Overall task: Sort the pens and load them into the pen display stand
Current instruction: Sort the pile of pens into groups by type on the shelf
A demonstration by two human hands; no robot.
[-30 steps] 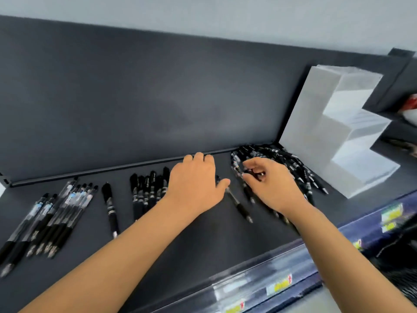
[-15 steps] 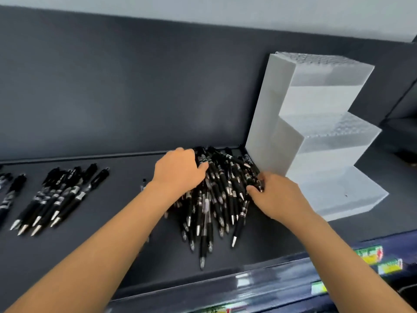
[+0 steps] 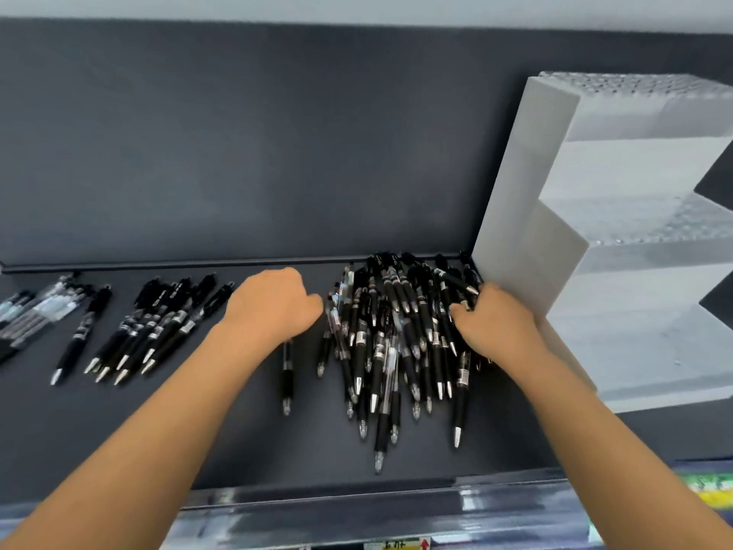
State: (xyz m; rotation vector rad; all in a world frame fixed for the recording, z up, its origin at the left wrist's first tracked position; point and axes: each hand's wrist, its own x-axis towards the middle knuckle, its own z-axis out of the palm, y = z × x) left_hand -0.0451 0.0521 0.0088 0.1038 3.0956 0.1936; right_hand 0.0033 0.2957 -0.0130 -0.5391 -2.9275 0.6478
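Black pen pile [image 3: 396, 335]: I see right hand [image 3: 494, 331] curled around pens at its edge; left hand [image 3: 273, 307] curled beside it, grip unclear.

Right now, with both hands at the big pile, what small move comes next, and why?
Probably the right hand pinches one pen from the pile and carries it to a matching sorted group: the pile lies mixed and tangled, and the display stand shows no pens.

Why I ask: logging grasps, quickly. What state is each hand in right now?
Left hand: fingers curled under and hidden, beside the pen pile; cannot be told.
Right hand: closed, fingers gripping pens in the pen pile.
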